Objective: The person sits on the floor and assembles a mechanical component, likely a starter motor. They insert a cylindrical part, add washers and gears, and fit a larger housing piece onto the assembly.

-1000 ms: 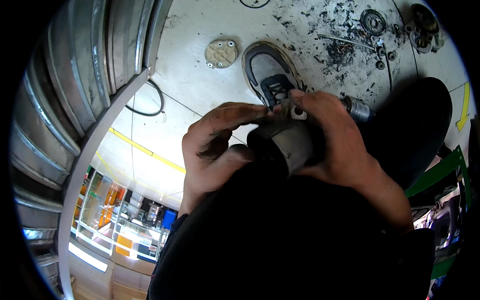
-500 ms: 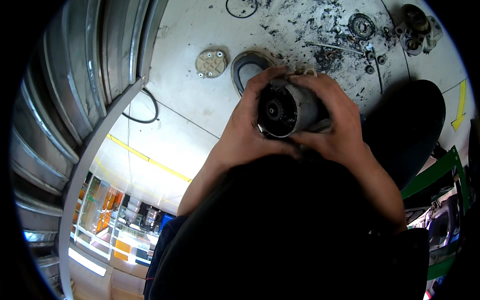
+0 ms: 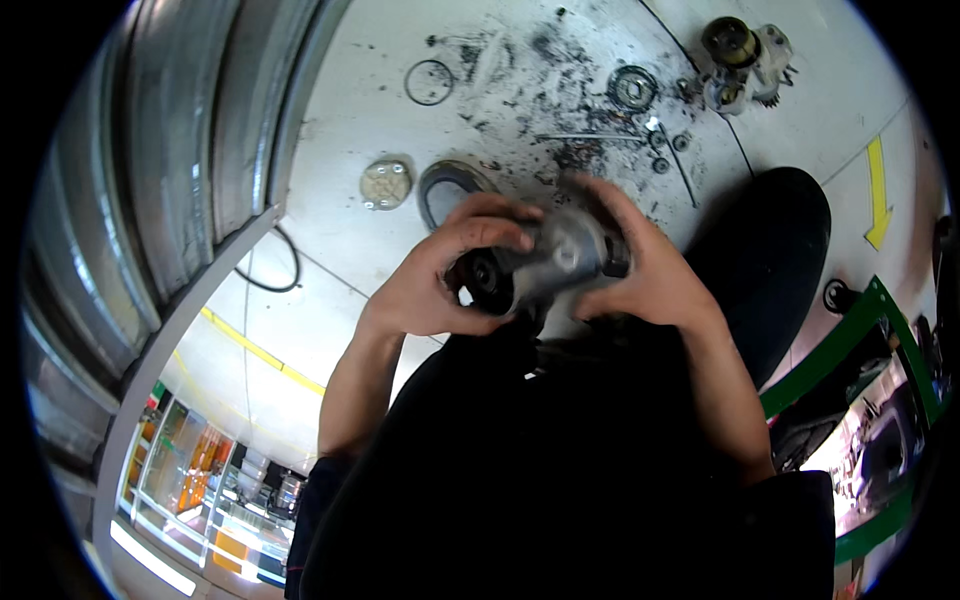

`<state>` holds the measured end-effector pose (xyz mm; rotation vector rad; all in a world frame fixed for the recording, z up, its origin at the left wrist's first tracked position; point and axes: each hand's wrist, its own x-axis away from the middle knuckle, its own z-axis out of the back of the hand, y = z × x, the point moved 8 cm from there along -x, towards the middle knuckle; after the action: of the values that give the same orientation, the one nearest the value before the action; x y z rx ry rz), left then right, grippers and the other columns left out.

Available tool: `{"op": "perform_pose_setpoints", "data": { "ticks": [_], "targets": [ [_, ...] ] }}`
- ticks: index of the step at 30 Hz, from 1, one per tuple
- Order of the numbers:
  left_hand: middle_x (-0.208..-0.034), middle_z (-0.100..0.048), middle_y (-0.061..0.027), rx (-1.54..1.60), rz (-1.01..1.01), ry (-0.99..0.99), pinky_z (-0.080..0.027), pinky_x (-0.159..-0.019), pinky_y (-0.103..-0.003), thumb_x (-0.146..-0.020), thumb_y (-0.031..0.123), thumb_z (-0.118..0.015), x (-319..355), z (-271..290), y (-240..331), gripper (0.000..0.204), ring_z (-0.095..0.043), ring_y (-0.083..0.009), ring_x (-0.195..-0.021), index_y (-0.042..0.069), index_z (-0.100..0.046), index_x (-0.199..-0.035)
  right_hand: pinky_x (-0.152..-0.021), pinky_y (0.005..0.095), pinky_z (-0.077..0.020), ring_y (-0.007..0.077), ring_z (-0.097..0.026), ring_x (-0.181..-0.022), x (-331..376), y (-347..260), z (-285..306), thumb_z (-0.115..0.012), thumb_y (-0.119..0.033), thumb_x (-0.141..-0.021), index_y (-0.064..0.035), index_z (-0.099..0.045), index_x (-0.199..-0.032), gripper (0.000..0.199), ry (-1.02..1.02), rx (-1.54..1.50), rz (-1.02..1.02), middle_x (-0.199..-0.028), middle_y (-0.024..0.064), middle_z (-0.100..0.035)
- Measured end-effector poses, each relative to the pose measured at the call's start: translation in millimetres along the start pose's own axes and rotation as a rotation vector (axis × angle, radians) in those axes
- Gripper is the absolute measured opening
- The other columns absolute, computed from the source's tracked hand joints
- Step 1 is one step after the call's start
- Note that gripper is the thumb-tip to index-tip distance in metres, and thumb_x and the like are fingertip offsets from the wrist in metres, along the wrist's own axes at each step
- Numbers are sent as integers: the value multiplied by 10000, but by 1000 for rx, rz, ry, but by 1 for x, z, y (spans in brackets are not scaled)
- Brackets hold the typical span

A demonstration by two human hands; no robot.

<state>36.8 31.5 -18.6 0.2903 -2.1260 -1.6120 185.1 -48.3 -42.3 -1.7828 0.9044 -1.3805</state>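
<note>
A grey cylindrical motor housing is held between my two hands above my lap, lying roughly sideways. Its open end, with a dark round core inside, faces left and slightly toward me. My left hand wraps that end, fingers over the top and thumb beneath. Around the opposite end curls my right hand, its fingers on the far side and its thumb on the near side. Motion smears the housing and the right fingertips. Beyond, on the floor, lie a dark toothed ring, small round gears and thin metal rods.
A metal casting stands at the far right. Black grime spots the pale floor. Left of my shoe sits a round cover; farther off lies a thin ring. Ribbed metal rises at left, a green frame at right.
The housing has moved left and toward me and turned more sideways. My right hand has shifted toward its other end. The view has shifted, so the floor parts appear farther left.
</note>
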Motion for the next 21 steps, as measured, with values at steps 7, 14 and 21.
{"op": "perform_pose_setpoints", "data": {
  "ticks": [7,14,21],
  "targets": [
    [-1340,-520,-155,490,-85,-90,-380,-1073,-442,-529,266,-977,16,11,-21,1111,-499,-285,-1267,52,-394,-1450,-1134,378,-295,280,-387,-1361,8,-14,-54,-872,-243,-663,36,-248,-1495,1076,-198,-183,-112,-1457,203,-403],
    [-1321,-554,-80,1320,57,426,-434,-1047,-427,-728,416,-840,-15,-21,-43,945,-523,-231,-1237,117,-359,-1485,-998,401,-453,341,-580,-1193,9,-27,-37,-811,-208,-755,51,-263,-1463,932,331,316,55,-1294,272,-556],
    [-1205,-618,-78,1028,196,492,-456,-1023,-385,-742,231,-841,-14,-21,-62,721,-585,-211,-1131,55,-495,-1349,-987,437,-455,408,-542,-1219,13,-9,-31,-822,-217,-750,30,-273,-1458,929,319,333,-45,-1346,289,-500]
  ]
}}
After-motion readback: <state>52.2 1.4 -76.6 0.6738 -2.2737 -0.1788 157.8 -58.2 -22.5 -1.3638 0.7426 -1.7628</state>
